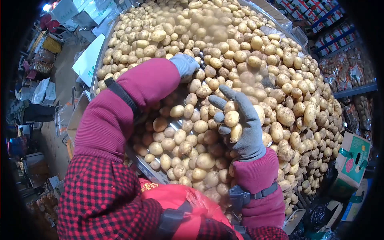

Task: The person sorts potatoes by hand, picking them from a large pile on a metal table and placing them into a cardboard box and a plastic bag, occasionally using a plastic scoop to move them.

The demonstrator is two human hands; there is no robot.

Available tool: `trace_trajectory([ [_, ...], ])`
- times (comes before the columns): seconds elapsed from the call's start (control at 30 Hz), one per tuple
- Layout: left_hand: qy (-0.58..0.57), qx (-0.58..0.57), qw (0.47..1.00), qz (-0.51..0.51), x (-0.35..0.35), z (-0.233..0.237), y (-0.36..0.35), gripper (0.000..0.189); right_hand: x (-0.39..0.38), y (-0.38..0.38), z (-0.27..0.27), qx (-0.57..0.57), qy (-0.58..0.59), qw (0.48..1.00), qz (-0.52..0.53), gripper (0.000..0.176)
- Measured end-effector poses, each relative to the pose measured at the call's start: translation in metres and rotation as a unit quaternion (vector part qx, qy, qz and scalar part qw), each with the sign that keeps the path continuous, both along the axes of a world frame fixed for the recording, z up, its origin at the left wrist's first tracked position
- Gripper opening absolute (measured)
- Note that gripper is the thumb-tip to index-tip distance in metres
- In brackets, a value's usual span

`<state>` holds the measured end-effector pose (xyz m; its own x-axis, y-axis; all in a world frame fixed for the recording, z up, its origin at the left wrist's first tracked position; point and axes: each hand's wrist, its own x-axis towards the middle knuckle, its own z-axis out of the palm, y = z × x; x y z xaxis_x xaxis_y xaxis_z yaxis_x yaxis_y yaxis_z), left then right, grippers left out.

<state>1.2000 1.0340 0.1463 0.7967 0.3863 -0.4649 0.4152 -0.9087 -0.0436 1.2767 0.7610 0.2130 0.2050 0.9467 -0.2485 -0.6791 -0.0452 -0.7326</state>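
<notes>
A large heap of potatoes point(206, 161) lies before me on a metal-edged table. My right hand point(244, 124), in a grey glove, curls palm-up around a few small potatoes point(231, 119), with the thumb and fingers bent about them. Farther up the heap, my left hand point(185, 66), in a grey-blue glove, reaches down among the potatoes. Its back shows, while its fingers are mostly hidden, so what they touch or hold cannot be made out. Near my body the potatoes lie thinner, and bits of shiny table surface point(175, 125) show between them.
The table's metal edge point(150, 170) runs close to my red apron point(188, 196). A white box panel point(89, 60) stands at the left beside an aisle point(66, 84). On the right are a green carton point(352, 160), black plastic bags point(318, 214) and a shelf point(356, 90) with bagged goods.
</notes>
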Motion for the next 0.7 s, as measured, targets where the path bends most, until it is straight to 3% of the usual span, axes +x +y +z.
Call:
trace_trajectory([
  [0.03, 0.009, 0.028, 1.0, -0.004, 0.001, -0.006, 0.002, 0.053, -0.002, 0.001, 0.001, -0.006, -0.04, 0.999, 0.0, 0.044],
  [0.1, 0.0, 0.039, 0.999, 0.013, 0.0, 0.001, -0.009, 0.046, -0.002, 0.001, 0.004, -0.011, 0.03, 0.999, -0.005, 0.043],
  [0.23, -0.124, 0.015, 0.992, 0.032, -0.033, -0.008, -0.014, 0.031, -0.004, 0.004, -0.003, -0.008, 0.072, 0.997, -0.021, 0.046],
  [0.3, -0.245, -0.024, 0.957, 0.156, -0.05, -0.005, -0.014, 0.029, -0.008, 0.005, -0.003, 0.015, 0.091, 0.995, -0.036, 0.051],
  [0.33, -0.312, -0.179, 0.899, 0.248, -0.065, -0.003, -0.014, 0.028, -0.001, 0.004, -0.003, -0.005, 0.134, 0.991, -0.005, 0.053],
  [0.37, -0.367, -0.326, 0.805, 0.332, -0.082, 0.001, -0.016, 0.028, 0.003, 0.003, -0.002, -0.027, 0.178, 0.983, 0.026, 0.056],
  [0.4, -0.452, -0.457, 0.675, 0.362, -0.097, 0.006, -0.023, 0.027, 0.002, 0.004, -0.001, -0.038, 0.162, 0.986, 0.028, 0.057],
  [0.43, -0.483, -0.538, 0.564, 0.398, -0.11, 0.01, -0.03, 0.029, 0.003, 0.004, -0.002, -0.036, 0.17, 0.984, 0.033, 0.058],
  [0.5, -0.522, -0.643, 0.408, 0.385, -0.144, 0.027, -0.052, 0.04, 0.001, 0.005, -0.001, -0.021, 0.195, 0.98, 0.038, 0.058],
  [0.57, -0.569, -0.603, 0.489, 0.27, -0.169, 0.017, -0.058, 0.052, 0.003, 0.005, -0.003, -0.021, 0.198, 0.979, 0.038, 0.06],
  [0.6, -0.587, -0.537, 0.567, 0.212, -0.178, 0.015, -0.064, 0.059, 0.002, 0.005, -0.002, -0.026, 0.187, 0.982, 0.03, 0.06],
  [0.63, -0.574, -0.655, 0.411, 0.271, -0.185, 0.013, -0.069, 0.061, 0.001, 0.005, -0.001, -0.031, 0.175, 0.984, 0.023, 0.061],
  [0.7, -0.574, -0.675, 0.34, 0.316, -0.188, 0.017, -0.078, 0.062, 0.003, 0.006, -0.004, -0.012, 0.154, 0.987, 0.039, 0.061],
])
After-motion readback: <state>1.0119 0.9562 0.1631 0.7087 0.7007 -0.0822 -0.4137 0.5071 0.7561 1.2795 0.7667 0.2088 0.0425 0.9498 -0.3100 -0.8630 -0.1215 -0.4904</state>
